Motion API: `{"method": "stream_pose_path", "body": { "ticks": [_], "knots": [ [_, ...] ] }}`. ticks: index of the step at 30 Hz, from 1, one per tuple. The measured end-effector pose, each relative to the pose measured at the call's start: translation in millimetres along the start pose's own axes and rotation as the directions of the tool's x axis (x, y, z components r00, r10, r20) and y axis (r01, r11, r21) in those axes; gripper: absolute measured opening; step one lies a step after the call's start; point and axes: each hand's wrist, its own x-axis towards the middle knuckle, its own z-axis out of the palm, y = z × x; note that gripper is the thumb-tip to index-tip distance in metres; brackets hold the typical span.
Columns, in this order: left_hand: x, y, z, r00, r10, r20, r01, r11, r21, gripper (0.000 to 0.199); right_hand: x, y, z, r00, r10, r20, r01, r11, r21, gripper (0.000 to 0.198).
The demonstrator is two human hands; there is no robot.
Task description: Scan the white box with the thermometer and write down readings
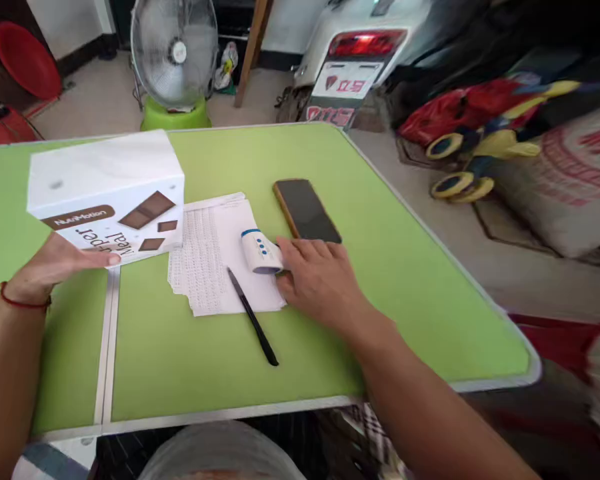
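Note:
In my left hand [55, 267] is a white cardboard box [105, 193] printed with "NutriMotion", "Meal" and brown chocolate pieces. The thumb lies across its lower front; the other fingers are hidden behind it. The box is slightly tilted. My right hand [317, 277] is closed around the handle end of a small white gun-shaped device [261, 252] with a blue rim and blue dots; its exact kind is unclear. The device rests over printed papers [205, 260]. A black pen [253, 317] lies partly across the papers, pointing toward the device.
A dark phone [307, 210] in a brown case lies just beyond my right hand on the green table [405, 300]. Past the far edge stand a fan [175, 53] and a white scooter [365, 40]. A yellow-and-blue toy [490, 147] and a sack [570, 173] are at the right.

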Motion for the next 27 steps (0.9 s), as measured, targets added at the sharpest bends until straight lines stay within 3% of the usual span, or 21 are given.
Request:
{"method": "stream_pose_path", "body": {
  "ticks": [4,7,9,11,13,15,19,27],
  "knots": [
    [2,7,11,0.994,0.094,-0.062,-0.097,0.994,-0.056,0.063,1,10,8,0.999,0.031,-0.038,-0.023,0.980,0.198,0.042],
    [2,4,16,0.969,0.174,-0.176,-0.191,0.978,-0.088,0.062,2,-5,-15,0.984,0.143,-0.105,-0.070,0.856,0.512,0.048],
    [0,3,18,0.966,0.206,-0.159,-0.224,0.969,-0.106,0.056,1,-25,-38,0.989,0.135,-0.066,-0.038,0.650,0.759,0.047],
    [-3,5,20,0.971,0.218,-0.095,-0.231,0.960,-0.155,0.050,-1,-49,-55,1.000,0.006,0.007,-0.009,0.372,0.928,0.033],
    [-8,10,24,0.972,0.235,-0.024,-0.235,0.951,-0.200,0.043,-4,-71,-60,0.989,-0.149,0.007,0.009,0.108,0.994,0.021],
    [-11,15,29,0.970,0.238,0.037,-0.225,0.951,-0.212,0.035,-7,-89,-55,0.975,-0.219,-0.037,0.031,-0.034,0.999,0.016],
    [-13,21,39,0.967,0.222,0.124,-0.191,0.957,-0.219,0.037,-13,-106,-38,0.972,-0.234,-0.036,0.017,-0.081,0.997,0.012],
    [-12,19,48,0.978,0.164,0.130,-0.130,0.963,-0.237,0.042,-10,-110,-35,0.967,-0.225,0.116,-0.149,-0.137,0.979,0.010]
  ]
}}
